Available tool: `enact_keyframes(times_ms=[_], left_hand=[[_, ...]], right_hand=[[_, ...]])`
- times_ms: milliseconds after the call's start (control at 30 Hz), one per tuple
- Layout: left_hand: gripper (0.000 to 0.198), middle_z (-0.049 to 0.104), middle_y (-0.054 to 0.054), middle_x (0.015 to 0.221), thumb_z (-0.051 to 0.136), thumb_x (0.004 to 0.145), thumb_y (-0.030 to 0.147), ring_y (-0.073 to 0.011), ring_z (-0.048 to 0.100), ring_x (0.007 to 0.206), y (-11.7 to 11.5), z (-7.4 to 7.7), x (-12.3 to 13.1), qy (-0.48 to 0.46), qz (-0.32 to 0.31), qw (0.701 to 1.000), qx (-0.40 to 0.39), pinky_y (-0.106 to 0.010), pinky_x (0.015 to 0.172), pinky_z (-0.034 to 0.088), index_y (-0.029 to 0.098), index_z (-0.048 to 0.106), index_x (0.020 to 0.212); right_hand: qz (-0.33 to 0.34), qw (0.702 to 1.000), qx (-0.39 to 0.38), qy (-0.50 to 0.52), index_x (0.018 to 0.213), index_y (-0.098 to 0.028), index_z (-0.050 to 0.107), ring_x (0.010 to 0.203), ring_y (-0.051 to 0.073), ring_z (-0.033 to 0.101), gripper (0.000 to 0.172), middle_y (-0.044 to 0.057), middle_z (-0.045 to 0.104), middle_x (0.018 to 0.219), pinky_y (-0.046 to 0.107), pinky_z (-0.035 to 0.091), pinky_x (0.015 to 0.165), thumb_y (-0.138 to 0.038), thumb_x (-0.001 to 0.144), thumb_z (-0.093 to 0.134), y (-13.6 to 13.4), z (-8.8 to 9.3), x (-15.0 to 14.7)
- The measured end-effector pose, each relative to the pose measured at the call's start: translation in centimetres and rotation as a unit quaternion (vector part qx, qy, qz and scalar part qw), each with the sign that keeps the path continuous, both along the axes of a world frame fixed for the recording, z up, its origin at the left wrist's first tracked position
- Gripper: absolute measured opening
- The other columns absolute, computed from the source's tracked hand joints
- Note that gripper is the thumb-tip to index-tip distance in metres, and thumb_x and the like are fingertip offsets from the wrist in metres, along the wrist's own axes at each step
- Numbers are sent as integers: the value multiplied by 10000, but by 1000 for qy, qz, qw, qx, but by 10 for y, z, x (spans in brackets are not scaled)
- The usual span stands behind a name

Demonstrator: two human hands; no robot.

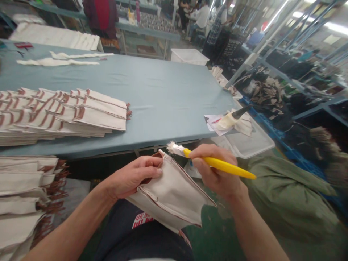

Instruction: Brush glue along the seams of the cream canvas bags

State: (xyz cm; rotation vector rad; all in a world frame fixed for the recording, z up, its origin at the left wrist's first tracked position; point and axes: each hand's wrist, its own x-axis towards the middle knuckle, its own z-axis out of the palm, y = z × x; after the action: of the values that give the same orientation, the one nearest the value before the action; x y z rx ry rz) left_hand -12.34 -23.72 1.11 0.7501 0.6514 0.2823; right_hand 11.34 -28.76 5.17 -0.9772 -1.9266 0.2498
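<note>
My left hand (pixel 138 175) is closed on the upper edge of a cream fabric pouch (pixel 174 192) with brown edging, thumb on the outside and fingers partly hidden in its opening. The pouch hangs tilted above my lap, in front of the table edge. In my right hand (pixel 217 166) is a yellow-handled brush (pixel 228 167), gripped near its white-wrapped neck. Its frayed white bristles point left, close to the pouch's top corner; whether they touch it I cannot tell.
Overlapping cream pouches (pixel 103 112) lie on the blue-covered table (pixel 163 87), left side. More pouches (pixel 21 181) are stacked lower left. A glue-smeared brush (pixel 231 117) rests at the right corner, above a clear plastic bin (pixel 252 143). Green cloth (pixel 288 199) bulges at right. People work behind.
</note>
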Motion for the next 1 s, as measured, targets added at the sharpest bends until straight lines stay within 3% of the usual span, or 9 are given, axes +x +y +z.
enact_keyframes(times_ms=[100,233,367,500,633,767,900,1000], left_hand=[[308,749,-41,768,908,699,311,-132,662,676,-1,0,4,16,25,1000,-5,-179,616,492,121,801,917],[319,748,-37,765,909,682,302,-117,633,647,-3,-2,7,44,51,998,11,-174,598,470,117,800,918],[358,744,-41,793,891,701,332,-115,613,646,-5,-3,13,51,48,997,24,-177,593,449,113,806,970],[356,714,-34,781,879,725,339,-113,583,638,-6,-3,23,48,46,997,36,-182,585,418,113,808,991],[361,685,-19,741,885,727,344,-100,529,598,-7,-2,32,33,54,997,43,-183,552,381,111,817,994],[411,692,-25,780,865,810,431,-96,498,617,-5,-2,30,25,55,994,88,-186,555,368,110,828,1063],[499,761,-69,944,757,927,545,-155,612,738,-7,-6,18,45,8,988,146,-240,680,480,137,791,1212],[376,753,-46,953,743,932,476,-177,634,812,-10,-10,15,76,-40,973,214,-249,735,496,144,783,1103]], right_hand=[[15,999,-7,33,965,-237,652,630,118,698,74,-34,739,767,226,563,644,-183,1013,638,-7,-2,-2],[6,998,-40,38,985,-233,656,588,104,673,76,-38,738,775,208,533,590,-174,1022,626,-8,-19,1],[-70,994,-37,74,1042,-229,663,540,101,625,67,-30,720,784,216,509,547,-258,1061,605,-3,-42,9],[-203,977,3,72,1092,-218,658,662,137,710,111,10,748,854,248,576,645,-271,1088,560,-8,-61,0],[-249,968,-7,38,1122,-205,656,800,164,772,154,49,782,941,255,602,728,-264,1107,514,-10,-77,-16],[-311,949,19,52,1054,-200,655,758,161,748,199,45,763,896,252,580,703,-287,1114,487,-4,-80,-12],[-373,924,-6,85,1015,-184,656,682,173,696,290,46,730,831,289,537,659,-391,1113,478,3,-71,11],[-387,915,-45,107,984,-176,663,628,173,650,351,28,681,754,300,506,628,-436,1111,464,7,-68,22]])
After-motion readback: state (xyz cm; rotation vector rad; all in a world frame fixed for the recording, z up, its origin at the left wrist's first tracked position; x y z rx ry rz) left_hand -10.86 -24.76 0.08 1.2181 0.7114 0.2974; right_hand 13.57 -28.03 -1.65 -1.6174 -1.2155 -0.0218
